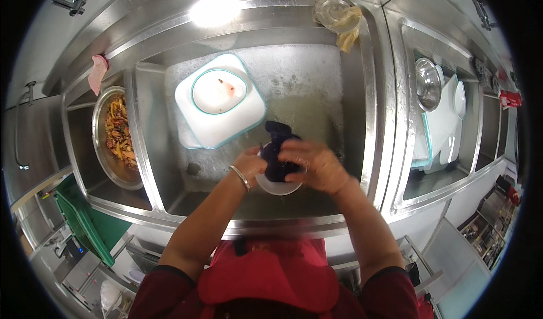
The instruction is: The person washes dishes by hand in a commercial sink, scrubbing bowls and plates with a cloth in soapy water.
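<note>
Above the soapy water of the middle sink, my left hand (250, 165) is closed on the left rim of a round white bowl (279, 189). A dark purple cloth (275, 156) is bunched inside the bowl, and one end of it sticks up past the far rim. My right hand (318, 166), slightly blurred, curls its fingers over the cloth and presses it into the bowl. Part of the bowl's rim is hidden by the cloth and fingers. A bangle circles my left wrist.
Left of the bowl, a small white dish (219, 91) with food bits rests on large white square plates (226, 127). A metal basin (100, 143) of food scraps stands in the left sink. A steel bowl (428, 84) and white dishes (444, 115) fill the right sink.
</note>
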Action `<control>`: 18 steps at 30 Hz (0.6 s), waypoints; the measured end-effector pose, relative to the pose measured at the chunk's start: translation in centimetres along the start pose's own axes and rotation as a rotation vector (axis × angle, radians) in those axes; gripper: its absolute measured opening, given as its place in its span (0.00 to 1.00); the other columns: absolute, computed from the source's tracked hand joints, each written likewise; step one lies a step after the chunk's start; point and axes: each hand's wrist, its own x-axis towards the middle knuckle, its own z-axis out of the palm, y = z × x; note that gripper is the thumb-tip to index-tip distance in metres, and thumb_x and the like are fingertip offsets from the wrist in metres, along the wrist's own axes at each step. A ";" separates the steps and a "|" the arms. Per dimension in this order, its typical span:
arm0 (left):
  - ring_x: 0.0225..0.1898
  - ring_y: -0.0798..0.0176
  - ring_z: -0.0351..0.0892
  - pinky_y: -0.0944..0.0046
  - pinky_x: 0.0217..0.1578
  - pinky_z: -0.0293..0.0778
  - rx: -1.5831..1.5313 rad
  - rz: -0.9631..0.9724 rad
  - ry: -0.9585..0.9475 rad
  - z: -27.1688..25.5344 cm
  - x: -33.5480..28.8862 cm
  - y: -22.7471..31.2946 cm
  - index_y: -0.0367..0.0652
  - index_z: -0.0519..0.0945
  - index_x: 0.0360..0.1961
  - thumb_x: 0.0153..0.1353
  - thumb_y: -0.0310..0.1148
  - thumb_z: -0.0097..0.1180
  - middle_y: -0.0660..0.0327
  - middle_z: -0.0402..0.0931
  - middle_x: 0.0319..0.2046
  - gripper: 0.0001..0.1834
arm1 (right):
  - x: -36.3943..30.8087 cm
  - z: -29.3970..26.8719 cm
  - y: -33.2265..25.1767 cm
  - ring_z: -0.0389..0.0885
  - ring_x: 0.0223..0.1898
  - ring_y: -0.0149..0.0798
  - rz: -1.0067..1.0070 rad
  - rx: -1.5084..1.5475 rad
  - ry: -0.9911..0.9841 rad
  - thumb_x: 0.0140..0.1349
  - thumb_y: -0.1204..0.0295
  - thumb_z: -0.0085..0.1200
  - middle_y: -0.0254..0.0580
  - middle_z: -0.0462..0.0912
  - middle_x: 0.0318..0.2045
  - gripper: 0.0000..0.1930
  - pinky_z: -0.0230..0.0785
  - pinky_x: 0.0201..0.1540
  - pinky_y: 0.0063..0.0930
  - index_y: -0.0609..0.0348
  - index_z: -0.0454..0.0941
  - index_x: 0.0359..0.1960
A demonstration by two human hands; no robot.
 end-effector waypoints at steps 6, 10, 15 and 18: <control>0.28 0.68 0.72 0.71 0.28 0.67 0.229 0.288 0.001 3.6 -1.6 1.3 0.35 0.76 0.40 0.36 0.14 0.42 0.63 0.73 0.29 0.24 | 3.3 1.3 4.2 0.79 0.37 0.42 0.257 0.217 -0.085 0.40 0.78 0.63 0.43 0.80 0.38 0.26 0.70 0.40 0.32 0.55 0.74 0.47; 0.40 0.64 0.74 0.69 0.44 0.70 -0.010 0.572 0.010 3.8 -1.7 1.5 0.31 0.73 0.47 0.34 0.18 0.39 0.58 0.74 0.39 0.31 | 0.6 6.6 4.0 0.79 0.31 0.30 0.794 0.766 0.547 0.51 0.77 0.58 0.43 0.80 0.36 0.17 0.72 0.32 0.24 0.61 0.73 0.45; 0.47 0.61 0.70 0.66 0.49 0.67 0.070 0.754 0.082 4.1 -1.6 0.2 0.32 0.63 0.54 0.37 0.21 0.41 0.54 0.68 0.48 0.34 | 1.1 12.6 -1.7 0.77 0.37 0.32 0.912 1.558 1.034 0.59 0.77 0.48 0.37 0.76 0.37 0.12 0.74 0.37 0.27 0.60 0.71 0.46; 0.51 0.58 0.66 0.62 0.51 0.66 0.189 0.798 0.033 2.4 -1.7 0.0 0.35 0.58 0.58 0.42 0.23 0.42 0.51 0.63 0.53 0.35 | 1.4 11.3 -0.4 0.78 0.33 0.32 0.934 1.372 0.843 0.56 0.81 0.46 0.38 0.78 0.34 0.14 0.74 0.36 0.26 0.62 0.72 0.45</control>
